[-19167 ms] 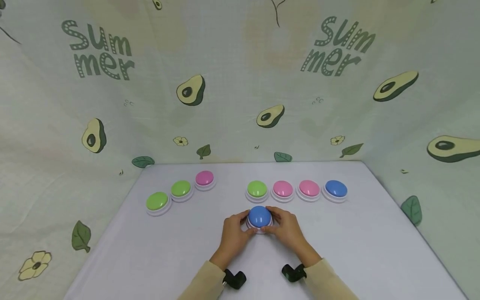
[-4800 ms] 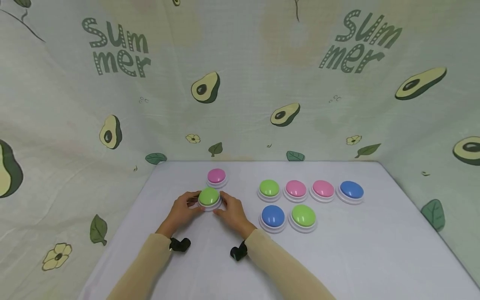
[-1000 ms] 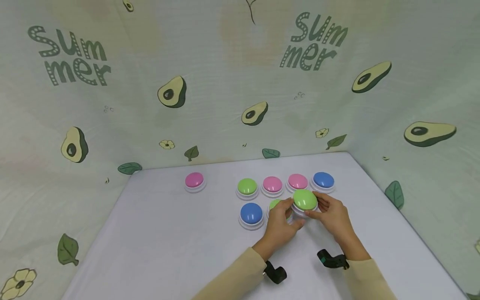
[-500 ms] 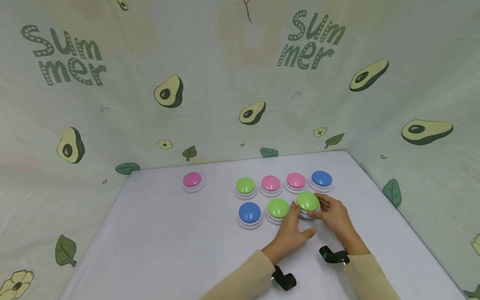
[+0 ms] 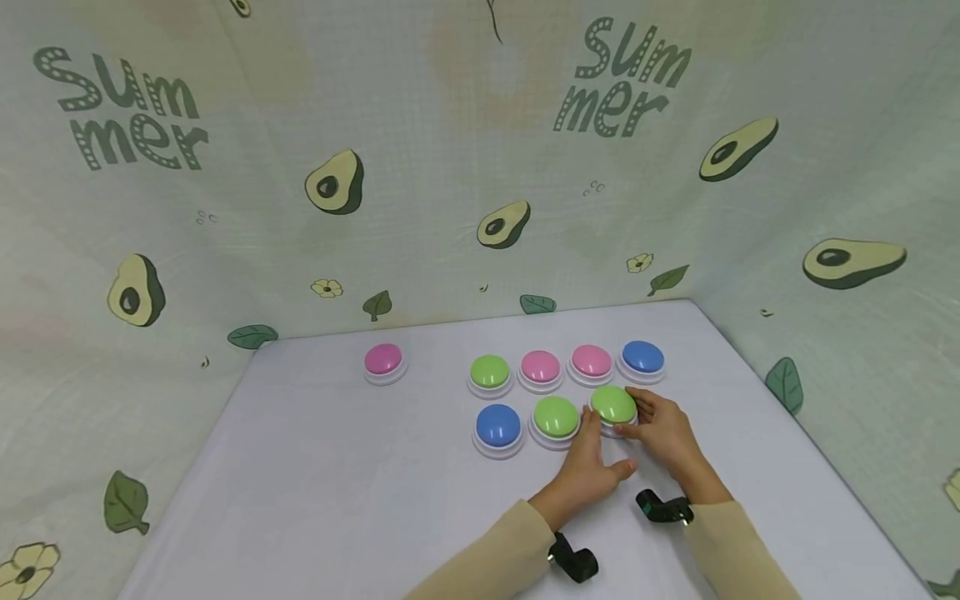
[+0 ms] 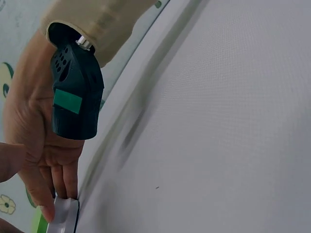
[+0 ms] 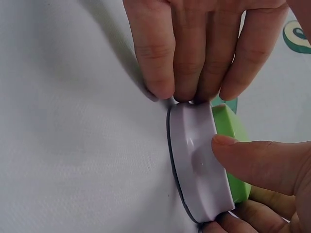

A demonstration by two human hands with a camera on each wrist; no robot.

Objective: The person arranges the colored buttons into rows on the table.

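A round green push button (image 5: 613, 405) on a white base sits at the right end of the near row. My right hand (image 5: 666, 433) holds it by its right side, thumb at the front. In the right wrist view, the right thumb (image 7: 257, 158) lies across the white base (image 7: 197, 155). My left hand (image 5: 587, 471) has its fingers straight against the button's left side, its thumb apart from it. Left of it in the row stand another green push button (image 5: 556, 417), partly behind the left fingers, and a blue push button (image 5: 498, 426).
Behind is a row of a green button (image 5: 489, 372), two pink buttons (image 5: 540, 367) and a blue button (image 5: 642, 357). A darker pink button (image 5: 383, 359) stands alone at the back left of the white table (image 5: 315, 483). A printed cloth (image 5: 420, 250) hangs behind.
Blue and two green buttons now form a near row; both greens came from the left. Within the last second the green button settled slightly rightward, and the left thumb moved away from it.
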